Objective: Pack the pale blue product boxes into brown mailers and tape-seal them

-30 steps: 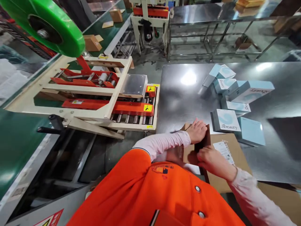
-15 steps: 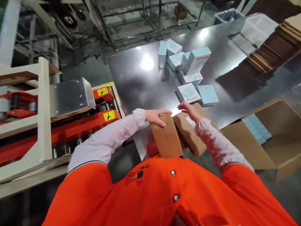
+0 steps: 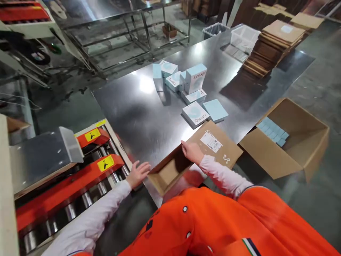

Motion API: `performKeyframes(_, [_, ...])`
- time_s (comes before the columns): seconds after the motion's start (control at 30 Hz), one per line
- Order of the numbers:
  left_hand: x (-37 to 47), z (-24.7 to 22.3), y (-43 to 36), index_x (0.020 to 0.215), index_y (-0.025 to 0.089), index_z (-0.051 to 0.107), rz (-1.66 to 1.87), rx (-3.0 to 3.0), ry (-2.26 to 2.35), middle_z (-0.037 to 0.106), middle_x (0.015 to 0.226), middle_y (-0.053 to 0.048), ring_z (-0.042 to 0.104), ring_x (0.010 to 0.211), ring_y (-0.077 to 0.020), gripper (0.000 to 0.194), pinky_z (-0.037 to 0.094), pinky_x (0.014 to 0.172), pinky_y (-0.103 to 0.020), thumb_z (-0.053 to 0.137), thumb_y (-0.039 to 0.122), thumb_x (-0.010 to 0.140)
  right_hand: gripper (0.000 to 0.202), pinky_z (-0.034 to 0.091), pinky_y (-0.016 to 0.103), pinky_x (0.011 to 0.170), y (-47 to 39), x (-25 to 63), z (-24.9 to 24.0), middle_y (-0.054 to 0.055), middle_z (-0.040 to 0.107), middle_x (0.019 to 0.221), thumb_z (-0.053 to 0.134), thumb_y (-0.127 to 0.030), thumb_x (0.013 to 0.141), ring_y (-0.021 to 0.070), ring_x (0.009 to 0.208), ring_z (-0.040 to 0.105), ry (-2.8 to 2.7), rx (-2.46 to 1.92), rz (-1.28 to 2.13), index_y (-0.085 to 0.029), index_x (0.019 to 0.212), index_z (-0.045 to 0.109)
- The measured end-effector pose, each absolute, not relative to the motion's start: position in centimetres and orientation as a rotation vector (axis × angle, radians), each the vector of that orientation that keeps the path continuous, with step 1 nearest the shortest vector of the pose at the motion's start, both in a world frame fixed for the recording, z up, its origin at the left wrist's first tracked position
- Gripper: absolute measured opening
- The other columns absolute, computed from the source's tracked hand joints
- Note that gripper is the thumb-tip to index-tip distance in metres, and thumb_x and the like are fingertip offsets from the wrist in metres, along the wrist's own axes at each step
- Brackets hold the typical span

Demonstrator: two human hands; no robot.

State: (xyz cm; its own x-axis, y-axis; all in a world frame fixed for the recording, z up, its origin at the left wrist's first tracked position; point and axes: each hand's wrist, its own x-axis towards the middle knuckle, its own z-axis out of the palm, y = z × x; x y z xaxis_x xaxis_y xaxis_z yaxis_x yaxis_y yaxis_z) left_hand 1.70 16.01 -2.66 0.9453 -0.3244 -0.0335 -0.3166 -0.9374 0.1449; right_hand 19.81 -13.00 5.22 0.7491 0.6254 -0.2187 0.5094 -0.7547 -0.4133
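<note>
- At far left stands one carton-sealing machine (image 3: 80,170) with steel rollers, two red side rails and two yellow warning stickers.
- The left hand (image 3: 138,173) lies open, fingers spread, at the near left corner of the steel counter (image 3: 128,106), between the rollers and the open end of a brown cardboard carton (image 3: 186,156). It seems just to touch the carton's end flap, though the view here is too blurred to be sure.
- The carton lies on its side at the near edge of the counter, open end toward the left, one white label on its upper face. The right hand (image 3: 192,151) grips its upper wall, fingers curled over the edge.
- Risk: the carton partly overhangs the counter edge and is gripped by one hand only, so a loose grip could let it tip or slide off toward the floor.
- Risk: the left hand is close to the rollers and could be pinched if they turn.
- Beyond the carton sit about seven pale blue boxes (image 3: 195,113), some flat and some upright; a careless sweep could knock the upright ones over.
- At right, one large open carton (image 3: 293,149) holds more blue boxes, too small to count.
- At far right rises one stack of flat cardboard (image 3: 277,39).
</note>
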Motion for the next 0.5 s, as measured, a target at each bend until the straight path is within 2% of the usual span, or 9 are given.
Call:
performKeyframes(0.07, [9.6,-1.8,16.2,0.109,0.033,0.073,-0.098,3.008,-0.434,0.068,0.13,-0.007,0.057,0.128,-0.0252,0.038,0.03,0.111,-0.06,0.048,0.013,0.088,0.033,0.047,0.029,0.08,-13.4,18.7,4.6,0.012,0.075,0.1,0.044,-0.029,0.099,0.0215,0.087,0.07,-0.692,-2.534,0.414,-0.015,0.12,0.066])
performKeyframes(0.13, [19.3,-0.7,13.6,0.131,0.031,0.063,-0.164,2.989,-0.523,0.049,0.152,-0.008,0.037,0.145,-0.0265,0.048,0.014,0.118,-0.061,0.045,0.013,0.09,0.026,0.047,0.029,0.08,-13.7,18.6,4.2,0.009,0.075,0.095,0.052,-0.032,0.096,0.0202,0.085,0.069,-0.58,-2.448,0.302,-0.017,0.106,0.071])
performKeyframes(0.2, [29.1,0.1,9.5,0.139,0.03,0.055,-0.266,2.93,-0.711,0.041,0.157,-0.007,0.02,0.153,-0.0286,0.055,0.002,0.118,-0.066,0.045,0.009,0.089,0.024,0.047,0.029,0.076,-13.9,18.8,3.8,0.007,0.074,0.086,0.055,-0.034,0.094,0.0202,0.082,0.068,-0.567,-2.41,0.208,-0.019,0.09,0.073])
performKeyframes(0.27, [37.0,0.2,5.4,0.14,0.032,0.055,-0.304,2.913,-0.812,0.037,0.159,-0.004,0.011,0.154,-0.0296,0.06,-0.003,0.116,-0.07,0.044,0.004,0.087,0.028,0.046,0.029,0.072,-14.1,19.1,3.4,0.007,0.072,0.081,0.053,-0.035,0.094,0.0201,0.079,0.067,-0.593,-2.379,0.155,-0.02,0.082,0.073])
performKeyframes(0.37, [42.8,-0.8,2.1,0.139,0.033,0.055,-0.395,2.896,-0.821,0.042,0.157,-0.007,0.013,0.154,-0.0314,0.063,0.01,0.114,-0.071,0.049,0.003,0.084,0.031,0.046,0.029,0.066,-14.3,19.0,2.8,0.006,0.072,0.079,0.051,-0.037,0.096,0.0191,0.074,0.066,-0.612,-2.319,0.13,-0.022,0.082,0.075])
performKeyframes(0.5, [39.7,-2.0,3.7,0.138,0.027,0.057,-0.504,2.752,-0.701,0.042,0.156,-0.009,0.022,0.151,-0.0314,0.054,0.03,0.112,-0.055,0.061,0.016,0.086,0.032,0.05,0.03,0.071,-15.1,18.4,2.6,0.007,0.073,0.086,0.051,-0.04,0.098,0.0194,0.079,0.067,-0.648,-2.146,0.175,-0.024,0.093,0.077])
